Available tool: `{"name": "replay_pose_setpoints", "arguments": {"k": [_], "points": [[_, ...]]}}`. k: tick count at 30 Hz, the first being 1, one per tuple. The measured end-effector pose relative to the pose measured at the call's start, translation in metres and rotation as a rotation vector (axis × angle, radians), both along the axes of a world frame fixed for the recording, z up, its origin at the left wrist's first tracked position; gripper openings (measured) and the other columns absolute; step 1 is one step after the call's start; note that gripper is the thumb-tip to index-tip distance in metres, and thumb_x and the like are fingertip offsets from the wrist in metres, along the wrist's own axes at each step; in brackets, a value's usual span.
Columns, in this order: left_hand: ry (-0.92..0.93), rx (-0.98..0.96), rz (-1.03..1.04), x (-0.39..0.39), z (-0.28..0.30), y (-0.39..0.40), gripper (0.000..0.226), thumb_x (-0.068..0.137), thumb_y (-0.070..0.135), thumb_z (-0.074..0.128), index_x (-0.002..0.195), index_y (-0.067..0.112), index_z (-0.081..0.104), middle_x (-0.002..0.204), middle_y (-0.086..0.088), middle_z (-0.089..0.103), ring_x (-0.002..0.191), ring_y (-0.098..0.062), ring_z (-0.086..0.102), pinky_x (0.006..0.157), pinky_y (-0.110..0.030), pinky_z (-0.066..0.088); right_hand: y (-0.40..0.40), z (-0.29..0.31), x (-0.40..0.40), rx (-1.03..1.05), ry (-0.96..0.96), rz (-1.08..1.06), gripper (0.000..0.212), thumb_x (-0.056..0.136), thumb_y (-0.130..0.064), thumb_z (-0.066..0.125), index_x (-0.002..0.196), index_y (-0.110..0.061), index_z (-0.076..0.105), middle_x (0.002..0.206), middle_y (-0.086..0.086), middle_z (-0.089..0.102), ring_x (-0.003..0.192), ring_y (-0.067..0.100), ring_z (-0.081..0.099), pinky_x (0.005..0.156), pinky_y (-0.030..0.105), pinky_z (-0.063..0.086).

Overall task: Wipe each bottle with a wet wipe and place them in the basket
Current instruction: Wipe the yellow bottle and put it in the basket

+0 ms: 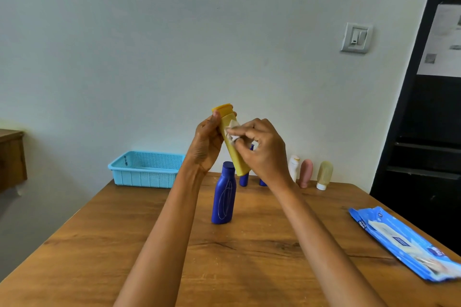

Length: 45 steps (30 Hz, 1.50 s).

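My left hand grips a yellow bottle near its cap, holding it tilted above the table. My right hand pinches a small white wet wipe against the bottle's side. Below the hands a tall blue bottle stands upright on the wooden table. Two more blue bottles stand behind it, partly hidden by my right wrist. A white bottle, a pink bottle and a beige bottle stand in a row at the back right. The light blue basket sits at the table's far left corner.
A blue pack of wet wipes lies near the table's right edge. A wall with a switch stands right behind the table. A dark shelf unit is at the right, and a wooden piece of furniture at the left.
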State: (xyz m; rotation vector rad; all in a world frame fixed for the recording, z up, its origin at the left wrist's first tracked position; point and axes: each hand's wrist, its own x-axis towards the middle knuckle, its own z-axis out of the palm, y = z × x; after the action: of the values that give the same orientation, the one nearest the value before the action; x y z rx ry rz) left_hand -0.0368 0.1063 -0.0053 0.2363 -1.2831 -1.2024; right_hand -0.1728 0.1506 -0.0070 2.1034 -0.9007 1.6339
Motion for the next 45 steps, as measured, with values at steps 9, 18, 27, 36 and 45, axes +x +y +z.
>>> {"name": "replay_pose_setpoints", "arguments": {"k": [9,18,27,36,45], "points": [[-0.01,-0.029,0.01,0.001,0.003,0.005,0.028,0.081,0.045,0.066,0.089,0.02,0.076,0.085,0.002,0.072,0.082,-0.01,0.067,0.075,-0.021,0.053,0.006,0.015,0.014,-0.001,-0.022,0.042,0.032,0.083,-0.026,0.069,0.114,-0.018,0.063,0.092,0.004,0.067,0.081,0.015,0.063,0.067,0.027,0.053],[-0.028,-0.005,0.029,-0.008,-0.001,0.008,0.029,0.082,0.043,0.064,0.09,0.018,0.077,0.087,0.001,0.072,0.085,-0.011,0.066,0.081,-0.023,0.052,0.002,0.019,-0.005,0.031,-0.159,-0.068,0.018,0.081,-0.018,0.071,0.097,-0.024,0.073,0.086,-0.012,0.067,0.084,0.005,0.054,0.066,0.01,0.041],[0.057,-0.007,0.038,0.003,0.007,0.01,0.081,0.049,0.059,0.084,0.11,0.011,0.064,0.1,-0.003,0.072,0.094,-0.015,0.067,0.082,-0.025,0.054,0.009,0.01,-0.011,0.212,-0.122,0.098,0.013,0.081,-0.014,0.069,0.093,-0.018,0.072,0.091,-0.004,0.07,0.082,0.003,0.061,0.07,0.015,0.049],[0.058,-0.027,0.055,0.01,0.006,0.015,0.04,0.069,0.046,0.077,0.096,0.016,0.073,0.089,0.0,0.072,0.086,-0.011,0.067,0.078,-0.022,0.054,0.009,0.031,0.021,0.123,-0.081,0.102,0.02,0.086,-0.011,0.064,0.102,-0.02,0.072,0.095,-0.001,0.07,0.084,0.009,0.062,0.071,0.02,0.051],[0.055,0.008,0.09,0.022,0.001,0.013,0.032,0.087,0.037,0.061,0.107,0.012,0.064,0.091,0.0,0.073,0.087,-0.012,0.067,0.08,-0.024,0.053,0.004,0.023,0.022,0.129,-0.072,0.079,0.017,0.084,-0.008,0.065,0.098,-0.014,0.073,0.091,0.002,0.069,0.08,0.013,0.064,0.069,0.024,0.052]]}}
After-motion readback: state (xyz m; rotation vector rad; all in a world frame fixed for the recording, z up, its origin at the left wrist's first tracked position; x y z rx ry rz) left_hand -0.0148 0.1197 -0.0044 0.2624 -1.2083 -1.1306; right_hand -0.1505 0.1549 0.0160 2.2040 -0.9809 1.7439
